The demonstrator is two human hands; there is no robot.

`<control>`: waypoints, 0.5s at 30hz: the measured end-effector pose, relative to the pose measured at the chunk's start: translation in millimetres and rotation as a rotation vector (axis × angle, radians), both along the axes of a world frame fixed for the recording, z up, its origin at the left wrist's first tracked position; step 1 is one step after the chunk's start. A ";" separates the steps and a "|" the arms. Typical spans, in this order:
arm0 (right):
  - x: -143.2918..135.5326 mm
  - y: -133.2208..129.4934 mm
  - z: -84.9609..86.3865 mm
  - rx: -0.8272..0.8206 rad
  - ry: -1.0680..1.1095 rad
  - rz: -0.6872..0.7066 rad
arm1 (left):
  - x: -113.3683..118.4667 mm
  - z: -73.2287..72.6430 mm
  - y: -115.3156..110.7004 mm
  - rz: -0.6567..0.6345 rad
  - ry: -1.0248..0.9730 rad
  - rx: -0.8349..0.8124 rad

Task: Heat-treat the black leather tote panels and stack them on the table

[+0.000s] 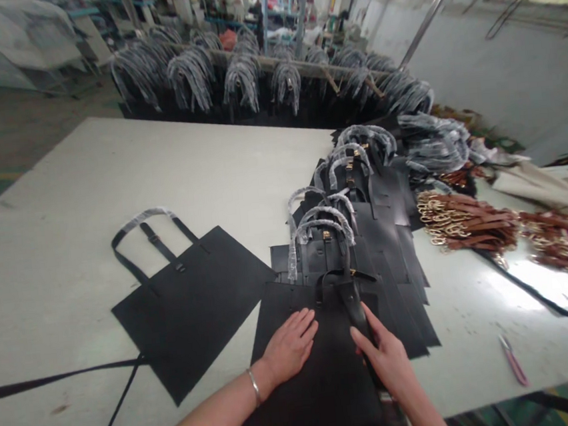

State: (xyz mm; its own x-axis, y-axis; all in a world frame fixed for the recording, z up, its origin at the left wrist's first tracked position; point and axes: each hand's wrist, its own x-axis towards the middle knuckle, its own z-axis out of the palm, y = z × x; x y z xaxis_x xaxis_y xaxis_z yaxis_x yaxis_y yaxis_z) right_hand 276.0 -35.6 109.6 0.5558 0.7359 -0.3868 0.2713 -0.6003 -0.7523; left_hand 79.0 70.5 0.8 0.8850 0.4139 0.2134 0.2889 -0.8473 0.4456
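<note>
A black bag panel lies in front of me at the table's near side. My left hand rests flat on it, fingers stretched out and holding nothing. At the panel's right side, my right hand pinches a black strap between thumb and fingers. A short buckled strap crosses the panel's top edge. Just beyond are overlapping black bag panels, with handles wrapped in clear plastic. To the left lies another black bag panel with its handle and a buckle strap attached.
Brown straps with gold clasps are heaped on the right of the pale table. Small red-handled snips lie near the right front edge. Long black strips cross the left front. Wrapped handles hang on a rail behind the table.
</note>
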 end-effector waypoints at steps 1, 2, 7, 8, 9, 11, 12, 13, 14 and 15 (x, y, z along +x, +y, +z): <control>-0.8 -0.7 3.1 -0.003 0.005 0.019 | -0.2 -0.6 -1.1 0.000 0.001 -0.001; -1.4 -2.4 6.4 -0.028 0.034 0.048 | -0.5 -1.5 -2.6 0.001 0.002 -0.002; -7.0 -1.6 13.3 -0.173 0.204 0.210 | -3.5 -8.3 -12.9 -0.042 -0.033 0.009; -9.0 3.3 11.8 -0.191 0.214 0.227 | -4.0 -9.1 -14.3 -0.055 -0.042 0.013; -11.0 9.6 9.7 -0.206 0.221 0.236 | -4.5 -9.4 -15.2 -0.066 -0.050 0.018; -14.2 23.7 5.2 -0.226 0.239 0.233 | -5.1 -8.8 -15.5 -0.076 -0.065 0.031; -15.1 29.9 3.4 -0.227 0.252 0.229 | -5.4 -8.0 -15.3 -0.077 -0.070 0.039; -15.3 34.4 2.0 -0.224 0.264 0.227 | -5.9 -7.2 -14.9 -0.078 -0.073 0.046; -14.9 36.4 1.1 -0.220 0.272 0.230 | -6.4 -6.4 -14.5 -0.079 -0.073 0.053; -13.7 35.8 0.7 -0.221 0.278 0.234 | -7.1 -5.7 -14.2 -0.084 -0.073 0.061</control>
